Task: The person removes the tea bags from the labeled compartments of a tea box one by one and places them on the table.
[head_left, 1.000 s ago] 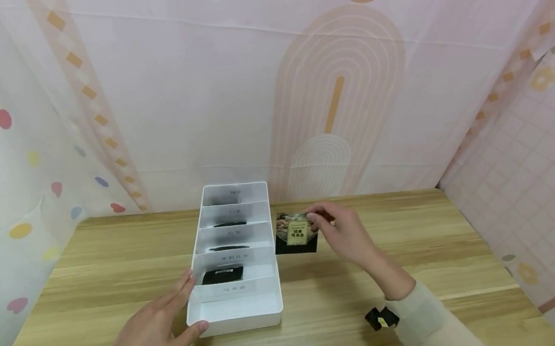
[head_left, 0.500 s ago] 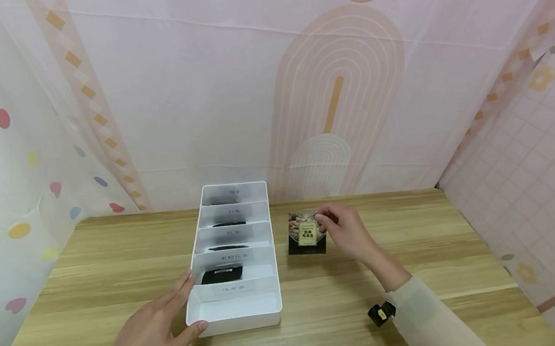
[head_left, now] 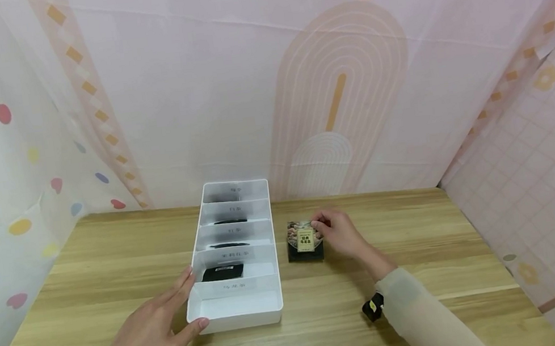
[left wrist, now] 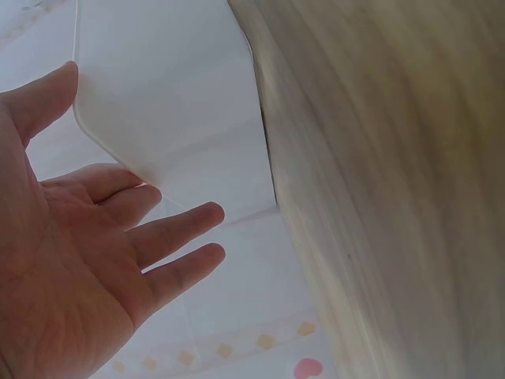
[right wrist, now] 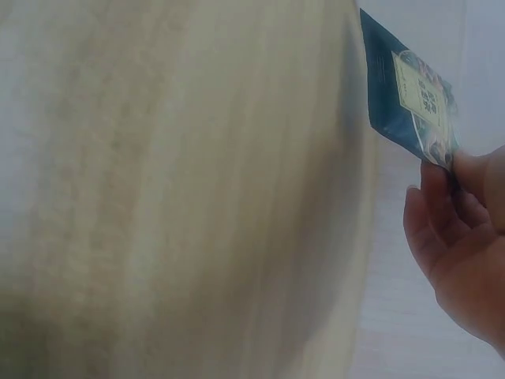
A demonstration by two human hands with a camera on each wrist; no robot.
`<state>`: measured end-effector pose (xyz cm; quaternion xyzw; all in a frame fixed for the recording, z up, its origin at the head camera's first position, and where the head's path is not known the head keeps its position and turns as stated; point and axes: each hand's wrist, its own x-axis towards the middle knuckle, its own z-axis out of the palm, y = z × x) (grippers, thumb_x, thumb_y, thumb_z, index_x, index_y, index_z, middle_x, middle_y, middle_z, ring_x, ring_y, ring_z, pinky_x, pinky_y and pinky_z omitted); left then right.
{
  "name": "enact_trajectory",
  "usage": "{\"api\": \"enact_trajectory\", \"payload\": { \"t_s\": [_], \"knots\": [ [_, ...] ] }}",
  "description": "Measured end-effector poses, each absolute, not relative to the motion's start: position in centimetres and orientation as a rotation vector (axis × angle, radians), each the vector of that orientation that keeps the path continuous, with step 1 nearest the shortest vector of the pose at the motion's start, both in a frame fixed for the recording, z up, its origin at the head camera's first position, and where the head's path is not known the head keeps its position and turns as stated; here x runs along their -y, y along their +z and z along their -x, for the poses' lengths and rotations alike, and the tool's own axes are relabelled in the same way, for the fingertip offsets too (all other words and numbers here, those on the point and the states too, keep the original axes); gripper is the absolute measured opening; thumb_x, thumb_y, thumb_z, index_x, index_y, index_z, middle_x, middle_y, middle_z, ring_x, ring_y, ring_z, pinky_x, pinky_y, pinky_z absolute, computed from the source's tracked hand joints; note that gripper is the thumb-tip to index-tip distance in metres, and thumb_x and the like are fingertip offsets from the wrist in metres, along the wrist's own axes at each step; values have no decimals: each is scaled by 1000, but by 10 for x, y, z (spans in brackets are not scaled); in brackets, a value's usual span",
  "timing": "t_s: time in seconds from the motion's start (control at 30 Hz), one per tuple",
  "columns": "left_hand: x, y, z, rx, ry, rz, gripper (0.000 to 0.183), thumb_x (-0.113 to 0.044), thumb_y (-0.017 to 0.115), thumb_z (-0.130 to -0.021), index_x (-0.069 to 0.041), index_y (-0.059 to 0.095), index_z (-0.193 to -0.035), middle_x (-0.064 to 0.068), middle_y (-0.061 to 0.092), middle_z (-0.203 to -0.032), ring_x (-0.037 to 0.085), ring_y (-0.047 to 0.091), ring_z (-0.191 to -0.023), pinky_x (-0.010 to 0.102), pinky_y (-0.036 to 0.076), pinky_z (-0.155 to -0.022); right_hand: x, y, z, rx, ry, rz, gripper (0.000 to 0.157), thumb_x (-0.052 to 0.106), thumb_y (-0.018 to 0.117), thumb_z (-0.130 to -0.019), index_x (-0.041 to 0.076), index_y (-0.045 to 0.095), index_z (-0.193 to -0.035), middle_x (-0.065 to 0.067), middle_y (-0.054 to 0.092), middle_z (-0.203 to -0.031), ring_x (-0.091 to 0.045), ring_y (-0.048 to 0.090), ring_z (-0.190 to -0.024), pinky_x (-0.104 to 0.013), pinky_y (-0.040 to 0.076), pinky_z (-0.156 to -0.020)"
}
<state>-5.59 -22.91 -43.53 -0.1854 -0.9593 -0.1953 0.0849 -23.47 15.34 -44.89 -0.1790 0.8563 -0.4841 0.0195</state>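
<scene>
Patterned cloth (head_left: pixel 196 91) hung behind the surface (head_left: pixel 418 237). Only the head view showed labels (head_left: pixel 234 286) inside the white box (head_left: pixel 238 322); only the left wrist view, the palm of my left hand (left wrist: pixel 83 260), fingers spread against the box. Beside it, my right hand (right wrist: pixel 465 245) pinched a black packet (right wrist: pixel 398 99).

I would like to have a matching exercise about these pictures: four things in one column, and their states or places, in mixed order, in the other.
Column one:
1. Left hand
2. Right hand
3. Oolong tea packet
4. Five-compartment box

Column two:
A. pinched near one corner
B. touching the box
C. white, standing on the wooden table
D. holding the packet

Pairs: 1-B; 2-D; 3-A; 4-C
</scene>
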Motion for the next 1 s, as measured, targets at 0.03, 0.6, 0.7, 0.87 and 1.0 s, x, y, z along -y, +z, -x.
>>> {"api": "enact_trajectory", "payload": {
  "t_s": [0.03,0.6,0.7,0.87,1.0],
  "knots": [
    [229,-435,56,2861,-583,555,84,-50,78,-92,-2,49,-155,14,47,-160,41,67,-120,58,56,-92,-153,-451,236,-2657,-1495,546,10,-1,61,-104,-1,70,-102,-9,68,-88,-19,68,-75,-28,58,-66],
    [230,-436,56,2856,-593,563,84,-49,79,-92,-1,50,-154,15,47,-160,41,67,-120,58,56,-92,-146,-472,256,-2784,-1192,522,8,2,67,-101,3,74,-97,-1,69,-84,-12,62,-75,-31,53,-70],
    [230,-436,56,2856,-591,561,84,-49,79,-92,-1,50,-154,15,47,-160,42,67,-120,59,56,-91,-145,-473,259,-2806,-1143,519,7,4,69,-101,5,74,-96,-1,69,-85,-13,61,-77,-34,54,-73],
    [230,-436,56,2854,-585,562,85,-49,79,-92,-1,49,-155,15,48,-160,41,66,-120,58,56,-92,-143,-473,261,-2816,-1114,516,7,6,70,-101,6,75,-96,-1,70,-86,-14,60,-79,-34,54,-74],
    [230,-435,56,2856,-585,562,85,-51,78,-92,-1,49,-155,15,47,-160,41,65,-123,58,56,-94,-143,-471,260,-2800,-1130,510,6,5,70,-101,4,74,-97,-2,69,-86,-13,62,-78,-32,53,-72]
  ]
}}
